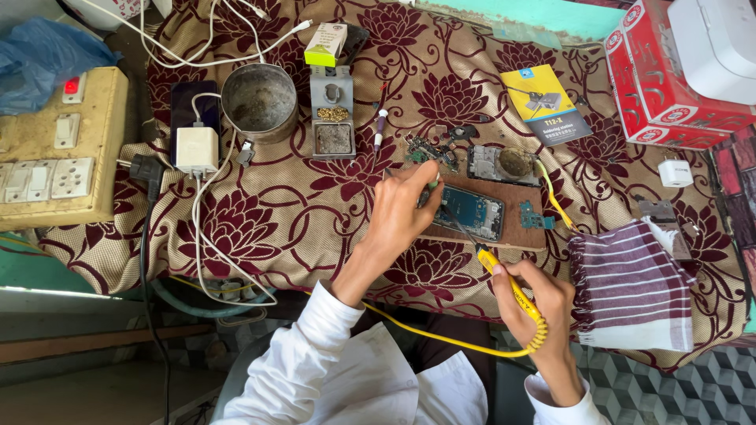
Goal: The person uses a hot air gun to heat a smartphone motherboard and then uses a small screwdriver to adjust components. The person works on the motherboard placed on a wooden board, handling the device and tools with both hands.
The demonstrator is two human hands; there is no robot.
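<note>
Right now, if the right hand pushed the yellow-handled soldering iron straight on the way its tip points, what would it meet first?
Probably the opened phone with the blue board on the brown wooden slab. The right hand aims the yellow-handled soldering iron up-left at it; the left hand's fingers lie just beyond, though depth is unclear.

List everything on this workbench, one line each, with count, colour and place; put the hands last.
opened phone: one, blue inside, on a brown board mid-table
soldering iron: one, yellow handle and cord, tip toward the phone
metal cup: one, grey, upper left
iron stand: one, grey, beside the cup
switchboard: one, cream, far left
charger: one, white, near the switchboard
striped cloth: one, maroon and white, right
red boxes: two, red, upper right
booklet: one, yellow and grey, upper middle
left hand: pinching something thin over the phone
right hand: gripping the iron
</note>
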